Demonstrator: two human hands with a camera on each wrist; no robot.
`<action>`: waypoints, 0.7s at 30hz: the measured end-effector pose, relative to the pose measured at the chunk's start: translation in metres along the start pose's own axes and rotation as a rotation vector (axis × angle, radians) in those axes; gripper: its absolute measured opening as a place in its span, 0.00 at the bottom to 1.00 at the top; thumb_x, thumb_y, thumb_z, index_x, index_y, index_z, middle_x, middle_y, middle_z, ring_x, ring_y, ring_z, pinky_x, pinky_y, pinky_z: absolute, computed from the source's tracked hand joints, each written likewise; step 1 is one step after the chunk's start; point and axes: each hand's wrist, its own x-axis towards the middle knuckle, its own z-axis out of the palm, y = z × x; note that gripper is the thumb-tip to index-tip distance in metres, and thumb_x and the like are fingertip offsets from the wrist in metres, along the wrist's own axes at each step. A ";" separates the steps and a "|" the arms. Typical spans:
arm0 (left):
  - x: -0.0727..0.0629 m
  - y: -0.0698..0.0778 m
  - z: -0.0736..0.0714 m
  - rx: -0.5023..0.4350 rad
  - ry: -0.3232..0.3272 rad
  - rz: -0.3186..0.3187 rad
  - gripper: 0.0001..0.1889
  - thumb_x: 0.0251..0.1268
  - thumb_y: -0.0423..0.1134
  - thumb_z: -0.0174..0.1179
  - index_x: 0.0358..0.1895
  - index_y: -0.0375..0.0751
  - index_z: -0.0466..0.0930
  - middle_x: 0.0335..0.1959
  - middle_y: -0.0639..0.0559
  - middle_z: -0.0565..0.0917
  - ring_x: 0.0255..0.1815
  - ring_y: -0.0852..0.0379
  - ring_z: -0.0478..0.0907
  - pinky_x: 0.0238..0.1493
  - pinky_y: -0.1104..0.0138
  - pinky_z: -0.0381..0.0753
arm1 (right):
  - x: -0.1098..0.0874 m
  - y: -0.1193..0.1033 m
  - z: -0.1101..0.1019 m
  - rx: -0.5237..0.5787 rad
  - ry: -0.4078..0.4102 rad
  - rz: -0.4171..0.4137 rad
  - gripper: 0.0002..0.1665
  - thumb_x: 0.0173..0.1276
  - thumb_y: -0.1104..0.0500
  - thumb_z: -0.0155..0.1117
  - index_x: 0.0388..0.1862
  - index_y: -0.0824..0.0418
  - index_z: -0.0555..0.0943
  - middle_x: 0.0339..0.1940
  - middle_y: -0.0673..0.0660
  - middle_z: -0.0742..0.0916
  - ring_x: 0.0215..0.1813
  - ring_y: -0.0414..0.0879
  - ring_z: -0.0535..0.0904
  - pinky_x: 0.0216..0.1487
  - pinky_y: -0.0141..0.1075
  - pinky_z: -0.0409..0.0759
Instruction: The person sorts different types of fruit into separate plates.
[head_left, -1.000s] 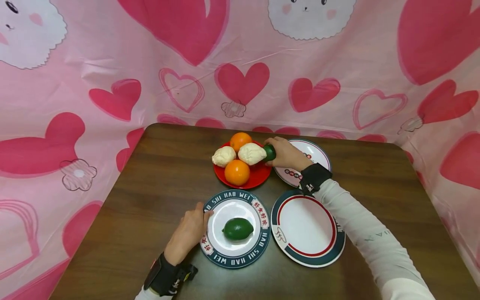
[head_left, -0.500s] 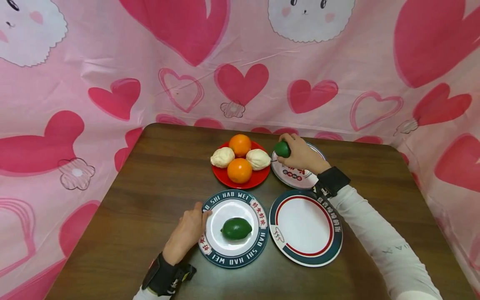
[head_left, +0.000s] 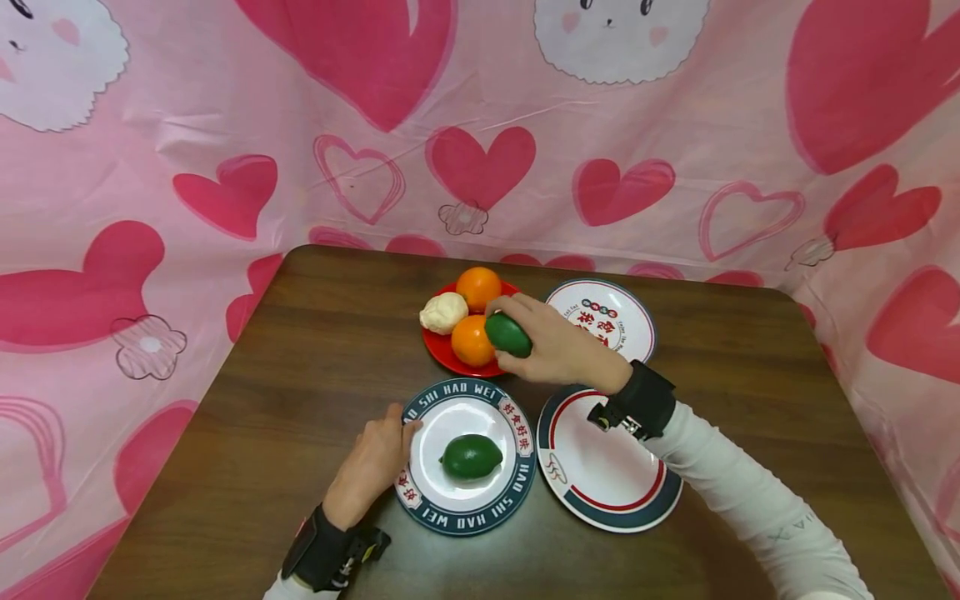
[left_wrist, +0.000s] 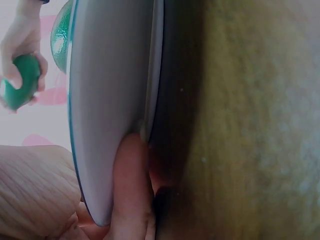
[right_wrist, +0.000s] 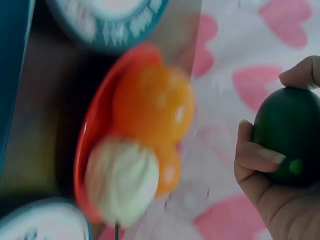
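Observation:
My right hand (head_left: 558, 346) grips a dark green lime (head_left: 508, 334), held in the air at the near right side of a red plate (head_left: 442, 354). In the right wrist view, thumb and fingers curl round that lime (right_wrist: 287, 135). On the red plate are two oranges (head_left: 478, 289) and cream-white lumpy pieces (head_left: 444, 313); one, with a thin dark stem, shows in the right wrist view. My left hand (head_left: 375, 454) pinches the rim of a blue-rimmed plate (head_left: 465, 523), with a digit (left_wrist: 132, 185) under its edge. A second lime (head_left: 471, 457) lies on this plate.
Right of the blue-rimmed plate is another plate (head_left: 626, 517) with a red ring, partly under my right wrist. A white plate with red lettering (head_left: 633, 317) stands behind it. The wooden table (head_left: 322, 333) ends at a pink heart-patterned cloth (head_left: 360, 83).
My right hand first moved the lime rightward from the red plate to over the lettered plate, then back left and nearer, over the red plate's edge. My left hand stays at the blue-rimmed plate.

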 end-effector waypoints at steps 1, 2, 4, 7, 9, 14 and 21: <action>0.000 0.000 0.000 -0.002 0.000 0.001 0.27 0.80 0.47 0.54 0.67 0.27 0.63 0.38 0.39 0.80 0.35 0.51 0.83 0.39 0.56 0.90 | 0.001 -0.006 0.006 0.014 -0.031 -0.017 0.32 0.64 0.54 0.70 0.66 0.53 0.71 0.58 0.57 0.79 0.53 0.50 0.78 0.50 0.42 0.85; 0.000 -0.001 0.000 -0.005 -0.002 0.003 0.27 0.80 0.47 0.54 0.67 0.27 0.63 0.37 0.40 0.80 0.34 0.52 0.84 0.39 0.56 0.90 | 0.001 -0.011 0.011 0.021 -0.067 -0.035 0.32 0.65 0.53 0.69 0.66 0.53 0.71 0.58 0.56 0.78 0.54 0.49 0.77 0.50 0.40 0.84; 0.000 -0.001 0.000 -0.012 -0.001 0.007 0.26 0.80 0.46 0.54 0.66 0.27 0.64 0.36 0.41 0.79 0.33 0.52 0.84 0.37 0.58 0.90 | 0.002 -0.018 0.024 0.033 -0.144 -0.047 0.32 0.66 0.52 0.69 0.68 0.51 0.70 0.60 0.54 0.77 0.56 0.47 0.75 0.50 0.38 0.83; -0.001 -0.002 0.000 -0.024 -0.001 0.021 0.25 0.80 0.46 0.54 0.66 0.28 0.65 0.34 0.42 0.79 0.31 0.54 0.84 0.34 0.61 0.89 | 0.003 -0.022 0.044 0.027 -0.254 -0.048 0.32 0.70 0.49 0.67 0.69 0.49 0.69 0.59 0.52 0.76 0.56 0.45 0.74 0.50 0.34 0.82; -0.002 -0.002 -0.001 -0.028 -0.002 0.029 0.25 0.80 0.46 0.54 0.65 0.28 0.65 0.34 0.42 0.79 0.30 0.56 0.84 0.33 0.62 0.89 | 0.003 -0.022 0.057 0.015 -0.312 -0.045 0.32 0.72 0.47 0.66 0.71 0.48 0.68 0.59 0.51 0.76 0.56 0.44 0.74 0.50 0.32 0.81; -0.002 -0.001 -0.001 -0.025 -0.011 0.029 0.24 0.80 0.46 0.53 0.63 0.28 0.65 0.34 0.42 0.79 0.29 0.56 0.84 0.31 0.62 0.88 | 0.003 -0.018 0.082 -0.022 -0.396 -0.059 0.32 0.75 0.41 0.60 0.73 0.47 0.67 0.62 0.51 0.75 0.59 0.44 0.73 0.54 0.30 0.81; -0.002 0.002 -0.003 -0.007 -0.012 0.021 0.23 0.80 0.45 0.53 0.63 0.28 0.66 0.34 0.41 0.79 0.29 0.55 0.84 0.31 0.62 0.88 | 0.001 -0.013 0.100 -0.039 -0.432 -0.054 0.31 0.79 0.35 0.48 0.75 0.45 0.66 0.69 0.51 0.73 0.64 0.45 0.71 0.59 0.33 0.81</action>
